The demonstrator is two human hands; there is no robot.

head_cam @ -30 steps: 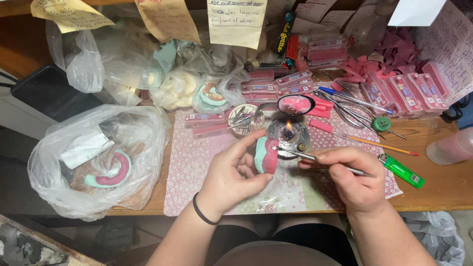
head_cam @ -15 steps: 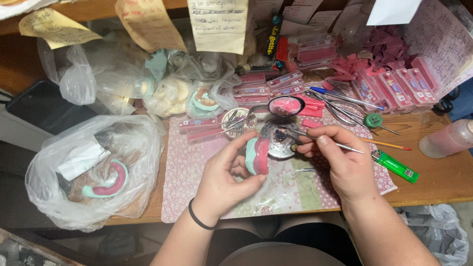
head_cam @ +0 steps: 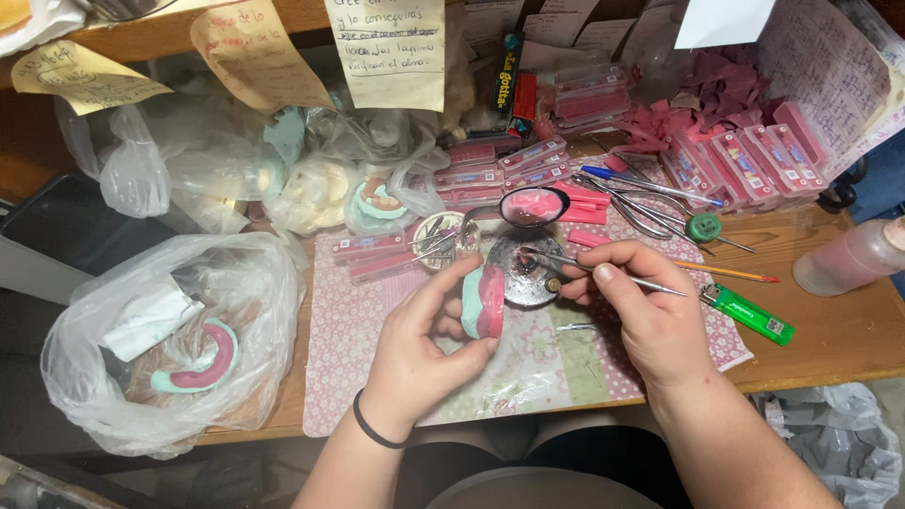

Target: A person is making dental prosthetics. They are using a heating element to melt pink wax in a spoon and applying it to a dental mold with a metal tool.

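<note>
Pinching a pale green and pink wax model (head_cam: 484,300) in left hand (head_cam: 424,353), fingers clamped, above the patterned mat (head_cam: 358,339); gripping a thin metal tool (head_cam: 603,273) in right hand (head_cam: 650,316), tip over a small burner (head_cam: 523,269); possibly risking overheating, dripping, scorching fingertips.

Pink-and-teal wax piece (head_cam: 484,302) upright in left-hand fingers (head_cam: 443,283); thin metal tool (head_cam: 603,274) w/ right.
</note>
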